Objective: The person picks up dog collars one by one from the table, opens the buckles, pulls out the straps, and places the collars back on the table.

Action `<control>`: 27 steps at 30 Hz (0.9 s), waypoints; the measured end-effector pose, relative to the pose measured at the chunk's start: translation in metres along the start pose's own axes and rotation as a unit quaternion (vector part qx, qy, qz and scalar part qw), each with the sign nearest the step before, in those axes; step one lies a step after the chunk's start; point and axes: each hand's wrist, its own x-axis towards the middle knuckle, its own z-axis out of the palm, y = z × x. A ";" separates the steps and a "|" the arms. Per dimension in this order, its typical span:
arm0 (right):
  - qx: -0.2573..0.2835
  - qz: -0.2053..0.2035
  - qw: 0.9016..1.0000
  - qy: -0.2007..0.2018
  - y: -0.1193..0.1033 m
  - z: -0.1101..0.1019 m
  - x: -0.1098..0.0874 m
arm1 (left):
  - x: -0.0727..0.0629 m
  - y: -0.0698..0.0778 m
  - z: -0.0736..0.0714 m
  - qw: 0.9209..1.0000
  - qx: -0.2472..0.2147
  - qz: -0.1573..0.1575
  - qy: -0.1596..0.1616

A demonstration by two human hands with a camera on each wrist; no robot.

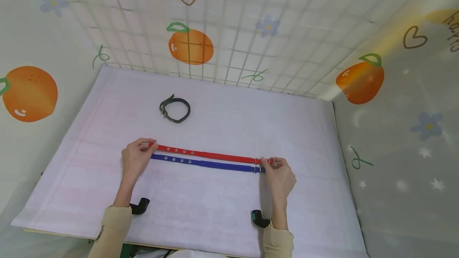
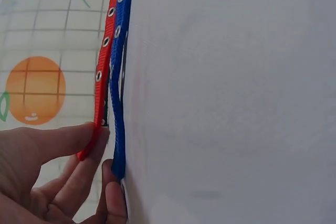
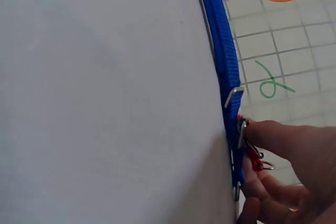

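- My left hand (image 1: 138, 156) pinches the red strap (image 1: 218, 155) close to its plain tip, between thumb and fingertip. So little of the tip is caught that, if I pull hard from the other side, I judge it could slide out.
- My right hand (image 1: 281, 176) grips the same strap at its buckle end, thumb against fingers. Metal rings crowd those fingers, so a careless twist could turn the buckle over and put a kink in the strap.
- The blue strap (image 1: 218, 165) lies just beside the red one, on my side of it and almost parallel. Its plain end touches my lower left fingers; whether I hold it there, I cannot tell. If I lift or shift the red, that contact could drag the blue askew.
- At the right, the blue strap's metal loop (image 3: 234, 96) sits near my thumb, its end fittings against my fingers. Hardware this close could snag, red on blue, if both move together; I cannot tell whether my fingers pinch the blue too.
- The dark strap (image 1: 188, 108), buckled in a loop, rests on the white table cover (image 1: 215, 210) farther off, well apart from my hands. A long sweep forward could knock it, though I think that unlikely.
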 end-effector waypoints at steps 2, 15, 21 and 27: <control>-0.007 -0.005 1.000 -0.008 -0.001 -0.001 0.000 | 0.001 -0.001 0.000 1.000 0.006 -0.001 -0.003; -0.055 -0.011 0.997 -0.060 -0.005 -0.009 0.002 | 0.007 -0.003 0.000 0.999 0.038 -0.017 -0.020; -0.055 -0.015 0.996 -0.065 -0.003 -0.009 0.003 | 0.010 -0.004 0.003 0.998 0.053 -0.016 -0.022; -0.060 -0.013 0.995 -0.073 -0.003 -0.011 0.004 | 0.011 -0.001 0.003 0.998 0.064 -0.012 -0.018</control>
